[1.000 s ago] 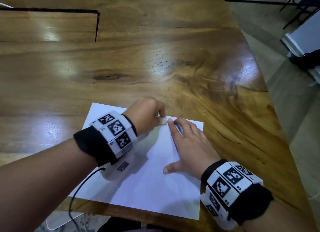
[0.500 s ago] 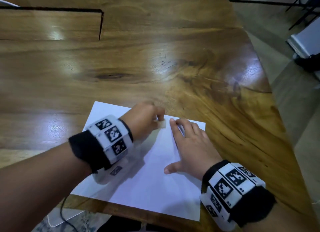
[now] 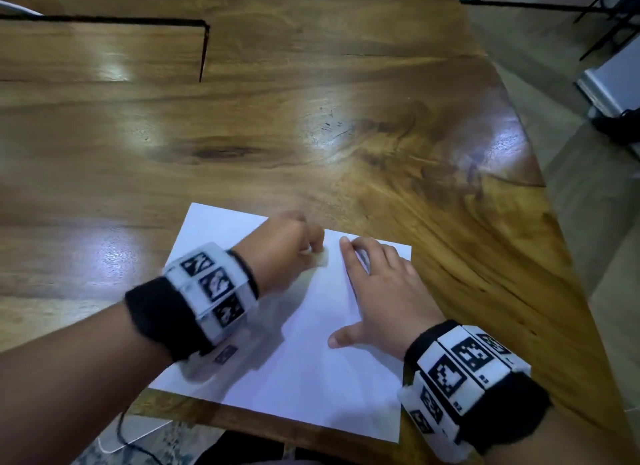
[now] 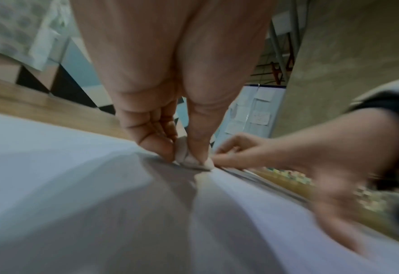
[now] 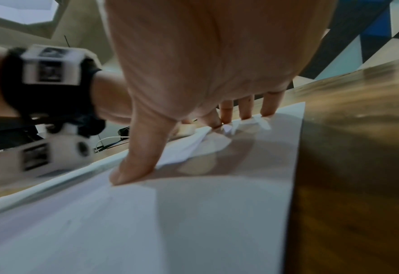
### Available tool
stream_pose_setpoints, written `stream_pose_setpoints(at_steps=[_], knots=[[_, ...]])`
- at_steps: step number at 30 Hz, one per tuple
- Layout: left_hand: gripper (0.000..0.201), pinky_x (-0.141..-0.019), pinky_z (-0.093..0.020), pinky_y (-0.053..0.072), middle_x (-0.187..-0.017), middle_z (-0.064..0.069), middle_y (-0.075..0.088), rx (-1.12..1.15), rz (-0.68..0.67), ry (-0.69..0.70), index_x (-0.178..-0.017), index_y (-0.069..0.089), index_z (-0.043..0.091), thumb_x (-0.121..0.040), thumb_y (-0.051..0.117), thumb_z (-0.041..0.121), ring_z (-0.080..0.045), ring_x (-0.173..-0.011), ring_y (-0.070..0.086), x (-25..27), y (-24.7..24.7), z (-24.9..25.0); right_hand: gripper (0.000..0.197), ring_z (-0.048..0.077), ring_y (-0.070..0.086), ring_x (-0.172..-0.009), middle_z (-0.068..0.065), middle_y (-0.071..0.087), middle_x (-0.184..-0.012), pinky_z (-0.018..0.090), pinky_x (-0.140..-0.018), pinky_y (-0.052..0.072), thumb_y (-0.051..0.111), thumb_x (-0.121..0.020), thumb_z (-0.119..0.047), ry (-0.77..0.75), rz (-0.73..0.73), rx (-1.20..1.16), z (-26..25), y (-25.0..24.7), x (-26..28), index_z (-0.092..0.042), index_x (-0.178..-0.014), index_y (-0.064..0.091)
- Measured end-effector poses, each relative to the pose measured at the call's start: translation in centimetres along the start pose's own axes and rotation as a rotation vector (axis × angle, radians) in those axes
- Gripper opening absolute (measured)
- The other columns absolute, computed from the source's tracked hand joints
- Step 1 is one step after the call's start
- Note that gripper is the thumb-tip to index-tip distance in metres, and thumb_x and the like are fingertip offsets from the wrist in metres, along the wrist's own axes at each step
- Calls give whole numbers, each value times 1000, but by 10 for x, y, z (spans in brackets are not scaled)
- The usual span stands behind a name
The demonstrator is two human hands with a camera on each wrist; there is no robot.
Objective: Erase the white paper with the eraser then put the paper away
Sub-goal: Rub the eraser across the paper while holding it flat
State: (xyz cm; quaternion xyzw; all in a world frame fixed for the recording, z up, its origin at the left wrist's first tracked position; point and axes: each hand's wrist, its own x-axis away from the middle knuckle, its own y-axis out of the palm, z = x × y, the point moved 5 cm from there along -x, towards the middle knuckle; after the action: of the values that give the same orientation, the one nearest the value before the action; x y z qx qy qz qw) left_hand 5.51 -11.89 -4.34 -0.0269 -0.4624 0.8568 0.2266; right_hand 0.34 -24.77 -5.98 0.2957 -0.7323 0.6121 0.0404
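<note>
On the desk: a white paper (image 3: 304, 371) lies flat at the near edge of the wooden desk (image 3: 311, 135), its near right corner reaching the desk's edge.
Left hand: the left hand (image 3: 280, 253) is curled over the far part of the sheet, thumb and fingers pinching a small pale eraser (image 3: 320, 259); from the left wrist view the eraser (image 4: 191, 159) sits between the thumb and the fingertips (image 4: 156, 146) with its lower face touching the paper (image 4: 88, 194).
Right hand: the right hand (image 3: 384, 291) lies spread on the paper just to the right of the eraser, fingers straight and pressing down; it holds nothing.
Right wrist view: the thumb (image 5: 135, 166) and the fingertips (image 5: 245, 113) of the right hand bear on the paper (image 5: 193, 213), which is lifted into small creases between them near the far edge.
Eraser and right hand: the eraser is just beside the right index finger; whether they touch I cannot tell.
Wristbands: each forearm carries a black band with white blocks of black-and-white markers, the left wristband (image 3: 211, 291) blurred, the right wristband (image 3: 467, 388) sharp.
Desk surface: glossy brown wood with a dark cut line (image 3: 204, 48) in the far left part.
Beyond the desk: a pale floor (image 3: 571, 222) shows to the right.
</note>
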Motion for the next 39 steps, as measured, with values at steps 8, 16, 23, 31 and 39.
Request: stream_pose_setpoints(at_steps=[8, 16, 23, 31, 39], knots=[[4, -56, -11, 30, -68, 10, 47, 15, -195, 96, -75, 68, 21, -73, 66, 18, -3, -60, 45, 38, 10, -5, 128, 15, 1, -139, -8, -1, -150, 28, -113, 7, 68, -63, -70, -8, 8, -18, 0, 1, 0, -21, -149, -13], [10, -57, -8, 29, -69, 8, 41, 19, -129, 132, -71, 58, 21, -80, 62, 17, -8, -61, 42, 40, 16, -1, 127, 14, -1, -139, -8, -2, -150, 28, -113, 6, 67, -63, -70, -5, 8, -25, 2, 1, 0, -22, -149, -13], [12, -63, -21, 28, -76, 2, 46, -44, -142, 110, -81, 65, 17, -78, 60, 28, -15, -70, 44, 16, 7, 5, 128, 15, 0, -139, -8, -1, -149, 28, -113, 7, 68, -63, -69, -7, 14, -26, 2, 1, 1, -22, -149, -13], [11, -62, -16, 32, -69, 16, 39, 76, -293, 119, -78, 64, 21, -79, 54, 25, -7, -63, 45, 67, 29, 1, 128, 15, -1, -140, -7, -2, -151, 29, -113, 7, 69, -63, -68, -10, 8, -36, 1, 1, 1, -21, -149, -12], [16, -61, -15, 36, -77, 3, 46, 2, -119, 48, -93, 62, 6, -83, 57, 17, -12, -68, 46, 27, 13, -7, 127, 15, -2, -140, -7, -2, -150, 29, -114, 6, 68, -64, -68, -2, 4, -37, 1, 2, 1, -22, -150, -13]])
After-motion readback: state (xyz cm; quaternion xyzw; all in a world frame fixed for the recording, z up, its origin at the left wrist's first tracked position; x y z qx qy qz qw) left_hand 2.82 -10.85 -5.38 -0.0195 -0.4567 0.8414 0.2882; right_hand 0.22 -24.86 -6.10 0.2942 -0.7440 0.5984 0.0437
